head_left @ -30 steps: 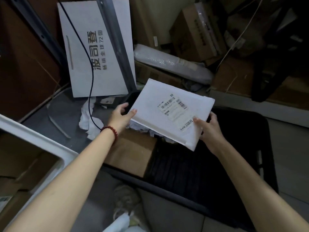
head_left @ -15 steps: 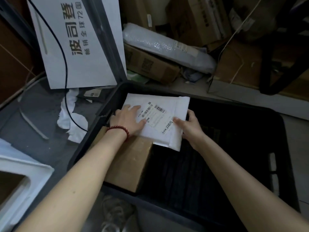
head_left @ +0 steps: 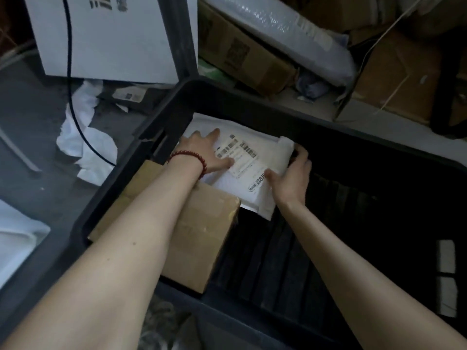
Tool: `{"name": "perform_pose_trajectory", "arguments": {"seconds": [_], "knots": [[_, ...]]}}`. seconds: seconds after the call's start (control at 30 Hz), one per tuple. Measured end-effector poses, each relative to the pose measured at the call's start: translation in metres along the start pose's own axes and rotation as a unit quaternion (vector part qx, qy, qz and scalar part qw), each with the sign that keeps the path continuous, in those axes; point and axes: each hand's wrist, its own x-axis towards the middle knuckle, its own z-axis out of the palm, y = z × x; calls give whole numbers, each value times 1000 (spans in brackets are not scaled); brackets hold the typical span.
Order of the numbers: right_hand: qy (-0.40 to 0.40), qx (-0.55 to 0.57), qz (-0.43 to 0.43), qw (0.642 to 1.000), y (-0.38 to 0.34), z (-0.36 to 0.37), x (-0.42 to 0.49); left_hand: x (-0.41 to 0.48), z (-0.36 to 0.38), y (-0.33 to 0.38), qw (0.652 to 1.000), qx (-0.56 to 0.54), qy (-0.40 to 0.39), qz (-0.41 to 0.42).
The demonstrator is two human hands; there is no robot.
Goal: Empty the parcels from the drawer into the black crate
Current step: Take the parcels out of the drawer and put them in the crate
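A white padded parcel (head_left: pixel 255 173) with a barcode label lies in the far left corner of the black crate (head_left: pixel 252 109), partly on top of a brown cardboard box (head_left: pixel 202 238). My left hand (head_left: pixel 206 155), with a red bead bracelet at the wrist, presses flat on the parcel's top. My right hand (head_left: pixel 290 178) grips the parcel's right edge, thumb on the label side and fingers curled round the edge. The drawer is out of view.
A white carton (head_left: pixel 106 36) and a black cable (head_left: pixel 69 79) stand left of the crate, with crumpled white paper (head_left: pixel 91 145) on the grey floor. Cardboard boxes (head_left: pixel 247 54) and a bubble-wrapped roll (head_left: pixel 283 29) lie behind. A white edge (head_left: pixel 15 238) shows at the left.
The white parcel went from held above the crate down into its far left corner. My left hand moved from its edge onto its top; my right hand stayed on the right edge.
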Motion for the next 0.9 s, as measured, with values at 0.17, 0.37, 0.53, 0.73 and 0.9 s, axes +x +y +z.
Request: {"name": "perform_pose_trajectory", "arguments": {"seconds": [0.17, 0.37, 0.53, 0.73, 0.9], "knots": [[-75, -294, -144, 942, 23, 12, -11, 4, 3, 2, 999, 43, 13, -6], [-185, -367, -131, 902, 20, -3, -2, -9, -10, 8, 996, 86, -14, -11], [-146, -409, -177, 883, 3, -42, -14, -47, -44, 19, 979, 189, 74, -4], [-123, -377, -231, 888, -32, -71, -54, -124, -55, 7, 978, 98, 186, 16], [-141, -332, -291, 886, -63, -76, -105, -192, -60, -13, 973, 82, 217, -10]]}}
